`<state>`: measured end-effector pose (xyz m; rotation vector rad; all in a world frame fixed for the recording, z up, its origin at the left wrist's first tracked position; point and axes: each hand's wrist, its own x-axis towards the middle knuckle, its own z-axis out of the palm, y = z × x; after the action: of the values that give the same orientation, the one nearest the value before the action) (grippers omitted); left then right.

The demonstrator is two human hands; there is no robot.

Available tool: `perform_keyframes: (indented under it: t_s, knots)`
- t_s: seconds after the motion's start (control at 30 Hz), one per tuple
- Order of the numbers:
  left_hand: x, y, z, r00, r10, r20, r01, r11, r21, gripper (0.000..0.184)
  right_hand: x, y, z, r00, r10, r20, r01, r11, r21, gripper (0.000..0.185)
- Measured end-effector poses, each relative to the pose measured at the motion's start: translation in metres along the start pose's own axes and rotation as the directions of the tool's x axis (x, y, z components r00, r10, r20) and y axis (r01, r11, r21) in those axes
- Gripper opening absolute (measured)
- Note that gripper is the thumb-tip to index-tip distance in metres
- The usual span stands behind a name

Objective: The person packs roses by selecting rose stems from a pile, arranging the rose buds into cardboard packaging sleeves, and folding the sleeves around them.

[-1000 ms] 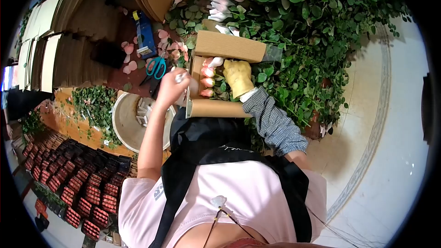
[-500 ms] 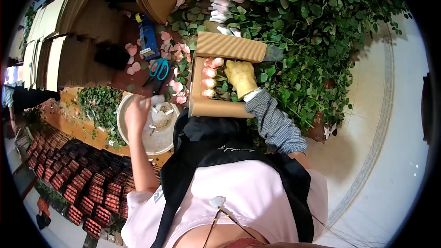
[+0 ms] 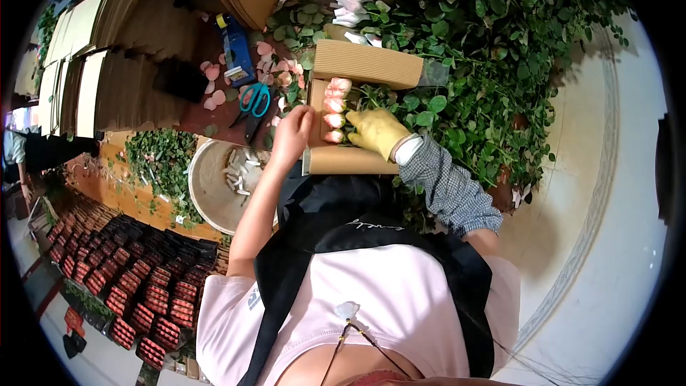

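Note:
Several pink roses (image 3: 334, 120) lie in a column on an unfolded corrugated cardboard wrap (image 3: 368, 62), their stems toward the right. My left hand (image 3: 291, 131), bare, is at the wrap's left edge with its fingers curled together; whatever it holds, if anything, is too small to make out. My right hand (image 3: 377, 131), in a yellow glove and checked sleeve, rests just right of the lower roses, its fingers bent around something near the stems that I cannot make out.
Teal scissors (image 3: 255, 101) and a blue tape dispenser (image 3: 236, 48) lie among petals. A white bucket (image 3: 200, 189) holds white sleeves. Cardboard stacks (image 3: 107, 93) stand left, leafy stems (image 3: 479, 78) right. Another person's arm (image 3: 25, 182) shows at the far left.
My left hand went down over the bucket with a white sleeve, which is gone from it, and came back to the wrap. My gloved hand has moved lower beside the roses; the topmost rose is uncovered.

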<state>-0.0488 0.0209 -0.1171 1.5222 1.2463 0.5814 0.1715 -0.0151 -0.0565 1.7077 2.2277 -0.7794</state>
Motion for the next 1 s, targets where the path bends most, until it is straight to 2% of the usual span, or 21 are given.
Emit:
perform_keyframes:
  t_s: [0.03, 0.07, 0.13, 0.2, 0.27, 0.3, 0.4, 0.47, 0.5, 0.53, 0.6, 0.63, 0.67, 0.73, 0.77, 0.8, 0.83, 0.87, 0.9, 0.93, 1.0]
  knots:
    - [0.005, -0.012, 0.017, 0.999, 0.041, -0.031, -0.047, 0.977, -0.208, 0.022, 0.003, 0.001, 0.000, 0.999, -0.049, -0.014, 0.048, 0.997, -0.053, 0.031]
    - [0.005, -0.026, 0.024, 0.998, 0.058, -0.037, -0.061, 0.993, -0.098, 0.023, 0.004, 0.000, 0.000, 0.999, -0.040, -0.015, 0.039, 0.998, -0.053, 0.031]
    - [0.003, -0.029, 0.028, 0.999, 0.046, -0.019, -0.049, 0.961, -0.271, 0.024, 0.004, -0.006, -0.003, 0.998, -0.057, 0.029, 0.059, 0.992, -0.108, 0.031]
    - [0.003, -0.030, 0.026, 0.999, 0.043, 0.001, -0.041, 0.954, -0.296, 0.026, 0.006, -0.007, 0.003, 0.984, -0.077, -0.158, 0.065, 0.995, -0.079, 0.033]
    - [0.001, -0.026, 0.023, 0.999, 0.030, 0.015, -0.022, 0.934, -0.358, 0.027, 0.013, -0.009, 0.010, 0.984, -0.006, -0.177, -0.005, 0.998, -0.061, 0.039]
    - [0.001, -0.028, 0.022, 0.999, 0.028, 0.018, -0.020, 0.935, -0.354, 0.027, 0.012, -0.010, 0.009, 0.984, -0.005, -0.178, -0.005, 0.998, -0.056, 0.039]
    - [-0.001, -0.031, 0.014, 0.996, 0.043, 0.075, -0.012, 0.928, -0.373, 0.026, 0.008, -0.013, 0.005, 0.999, -0.040, -0.019, 0.039, 0.998, -0.042, 0.045]
    - [-0.006, -0.007, -0.003, 0.993, -0.029, 0.118, 0.059, 0.965, -0.257, 0.025, 0.007, -0.015, 0.009, 0.999, 0.018, -0.049, -0.020, 0.999, -0.036, 0.046]
    - [-0.007, 0.011, -0.013, 0.995, -0.022, 0.101, 0.029, 0.997, -0.066, 0.021, 0.008, -0.017, 0.008, 0.998, 0.021, -0.051, -0.023, 0.999, -0.035, 0.046]
    - [-0.010, 0.033, -0.019, 0.994, -0.023, 0.102, 0.030, 0.997, -0.066, 0.021, 0.010, -0.020, 0.006, 0.997, 0.065, -0.034, -0.066, 0.998, -0.021, 0.041]
    - [-0.016, 0.069, -0.014, 0.985, 0.100, 0.141, -0.107, 0.993, 0.047, 0.019, 0.013, -0.019, 0.009, 0.994, 0.105, -0.018, -0.105, 0.994, -0.012, 0.036]
    - [-0.017, 0.066, 0.001, 0.954, 0.289, 0.081, -0.299, 0.937, 0.178, 0.021, 0.014, -0.015, 0.016, 0.996, 0.092, -0.018, -0.093, 0.993, -0.066, 0.032]
    - [-0.022, 0.067, 0.014, 0.956, 0.263, 0.127, -0.292, 0.880, 0.374, 0.018, 0.015, -0.011, 0.021, 0.997, 0.081, -0.016, -0.083, 0.990, -0.119, 0.029]
    - [-0.033, 0.063, 0.038, 0.957, 0.226, 0.180, -0.289, 0.719, 0.633, 0.015, -0.006, -0.010, -0.011, 0.999, -0.027, 0.022, 0.027, 0.999, 0.018, 0.032]
    - [-0.036, 0.053, 0.050, 0.957, 0.247, 0.152, -0.281, 0.661, 0.696, 0.013, -0.007, -0.001, -0.006, 0.996, -0.007, -0.088, 0.014, 0.997, 0.077, 0.032]
    - [-0.036, 0.055, 0.051, 0.955, 0.252, 0.155, -0.286, 0.651, 0.703, 0.022, -0.007, 0.002, -0.005, 0.981, 0.019, -0.194, 0.008, 0.990, 0.139, 0.032]
    - [-0.036, 0.057, 0.050, 0.956, 0.249, 0.153, -0.283, 0.654, 0.701, 0.016, -0.007, 0.003, -0.003, 0.946, 0.063, -0.319, -0.021, 0.991, 0.133, 0.031]
    - [-0.036, 0.060, 0.048, 0.957, 0.245, 0.153, -0.281, 0.658, 0.699, 0.009, -0.003, 0.002, -0.003, 0.946, 0.062, -0.319, -0.020, 0.991, 0.132, 0.031]
    - [-0.035, 0.059, 0.049, 0.957, 0.247, 0.154, -0.282, 0.657, 0.699, 0.009, 0.003, 0.002, -0.002, 0.936, 0.120, -0.332, -0.097, 0.992, 0.085, 0.029]
    - [-0.032, 0.056, 0.050, 0.954, 0.258, 0.154, -0.290, 0.656, 0.697, 0.015, 0.011, 0.003, 0.000, 0.919, 0.177, -0.352, -0.174, 0.984, 0.038, 0.028]
    - [-0.028, 0.055, 0.047, 0.950, 0.273, 0.154, -0.300, 0.650, 0.699, 0.021, 0.021, 0.006, 0.007, 0.933, 0.164, -0.321, -0.171, 0.985, 0.008, 0.029]
